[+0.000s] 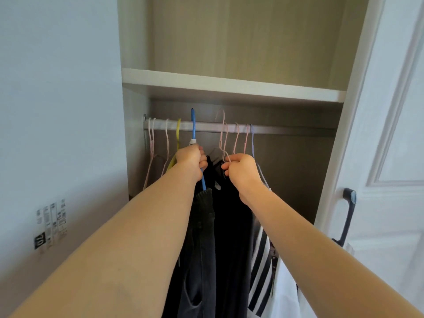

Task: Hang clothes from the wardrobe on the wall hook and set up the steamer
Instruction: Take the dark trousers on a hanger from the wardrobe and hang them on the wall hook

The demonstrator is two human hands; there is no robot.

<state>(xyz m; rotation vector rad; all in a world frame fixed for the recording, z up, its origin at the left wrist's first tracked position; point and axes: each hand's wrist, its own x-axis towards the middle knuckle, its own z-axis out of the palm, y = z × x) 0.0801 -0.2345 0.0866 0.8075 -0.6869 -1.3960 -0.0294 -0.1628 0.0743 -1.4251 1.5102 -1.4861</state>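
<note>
Nearest to us, both bare forearms reach up into the open wardrobe (241, 53). Our left hand (191, 160) is closed tight around the neck of the blue hanger (193, 125), whose hook stands above the rail (286, 129) rather than over it. A dark grey garment (202, 237) droops from that hanger, just below the fist. Our right hand (241, 167) is pinched shut on the wire of a pink hanger (222, 134), its hook also raised above the rail, with a black garment (231, 226) hanging under it. Beside the right wrist, a striped black-and-white garment (260, 271) hangs against the black one.

Farther in, a yellow hanger (178, 131) and several bare pink hangers (151, 138) crowd the rail's left end, while its right end is bare up to the wardrobe side. Above the rail runs the white shelf edge (229, 84). At the right, the open door (390, 157) carries a dark handle (347, 216).
</note>
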